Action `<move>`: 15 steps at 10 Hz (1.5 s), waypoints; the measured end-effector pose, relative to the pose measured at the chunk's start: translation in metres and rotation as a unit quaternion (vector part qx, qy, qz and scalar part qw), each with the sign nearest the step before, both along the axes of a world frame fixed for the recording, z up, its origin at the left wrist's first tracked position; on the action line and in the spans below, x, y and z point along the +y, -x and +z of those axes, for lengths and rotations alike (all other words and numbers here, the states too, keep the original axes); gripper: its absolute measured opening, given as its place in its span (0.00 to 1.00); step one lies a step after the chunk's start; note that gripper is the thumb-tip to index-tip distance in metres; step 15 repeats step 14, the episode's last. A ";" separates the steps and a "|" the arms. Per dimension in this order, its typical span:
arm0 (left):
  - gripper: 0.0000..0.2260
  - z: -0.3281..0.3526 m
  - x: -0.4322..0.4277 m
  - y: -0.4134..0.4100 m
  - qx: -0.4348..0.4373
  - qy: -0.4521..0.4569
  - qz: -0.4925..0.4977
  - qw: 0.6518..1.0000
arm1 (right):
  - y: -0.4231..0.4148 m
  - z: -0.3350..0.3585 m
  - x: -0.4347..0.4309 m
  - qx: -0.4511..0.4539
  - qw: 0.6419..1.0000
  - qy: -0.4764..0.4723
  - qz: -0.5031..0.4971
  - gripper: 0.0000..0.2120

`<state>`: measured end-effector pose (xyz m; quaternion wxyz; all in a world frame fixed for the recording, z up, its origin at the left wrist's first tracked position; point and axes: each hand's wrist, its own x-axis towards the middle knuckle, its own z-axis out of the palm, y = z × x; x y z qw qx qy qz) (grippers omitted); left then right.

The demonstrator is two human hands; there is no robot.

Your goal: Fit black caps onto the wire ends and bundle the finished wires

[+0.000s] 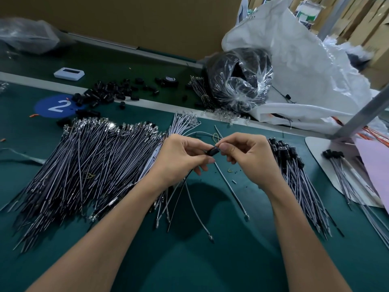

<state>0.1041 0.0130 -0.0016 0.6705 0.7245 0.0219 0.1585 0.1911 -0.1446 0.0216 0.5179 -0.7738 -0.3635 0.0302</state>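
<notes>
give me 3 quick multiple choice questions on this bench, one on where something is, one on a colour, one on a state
1. Where does the pile of capped wires lie?
A. left of the left hand
B. right of the right hand
C. on the numbered disc

2. What colour is the numbered disc?
A. red
B. yellow
C. blue

3. What is the state of the cap at centre?
A. pinched between the fingertips of both hands
B. lying loose, untouched
C. dropped among the capped wires

Answers:
1 B: the black-tipped wires fan out just past the right hand.
2 C: it is a blue round with a white 2.
3 A: fingers of the left hand and the right hand close on it from either side.
</notes>
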 end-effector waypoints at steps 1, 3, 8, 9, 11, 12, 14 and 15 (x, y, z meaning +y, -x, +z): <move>0.09 -0.002 0.000 0.000 0.010 -0.013 -0.011 1.000 | -0.001 0.000 -0.003 0.032 0.999 -0.001 0.012 0.08; 0.10 -0.003 -0.003 0.002 0.010 -0.072 -0.032 0.997 | -0.004 -0.003 -0.006 0.064 0.997 0.012 0.036 0.08; 0.08 0.004 -0.002 0.007 -0.014 0.033 -0.072 0.997 | 0.001 -0.008 -0.003 0.143 0.979 -0.110 0.098 0.03; 0.08 0.005 -0.002 0.010 -0.013 0.047 -0.052 0.997 | 0.003 -0.009 0.000 0.170 0.974 -0.120 0.092 0.04; 0.05 0.020 -0.041 0.013 -0.002 0.129 -0.003 0.992 | 0.014 0.003 -0.011 0.152 0.979 -0.129 0.045 0.06; 0.08 0.033 -0.071 0.014 0.038 0.195 -0.037 0.979 | 0.009 0.021 -0.032 0.169 0.981 -0.096 0.020 0.09; 0.25 0.037 -0.092 0.039 0.078 -0.079 0.064 0.992 | -0.034 0.079 -0.086 0.074 0.978 0.176 -0.089 0.06; 0.25 0.037 -0.092 0.039 0.078 -0.079 0.064 0.992 | -0.034 0.079 -0.086 0.074 0.978 0.176 -0.089 0.06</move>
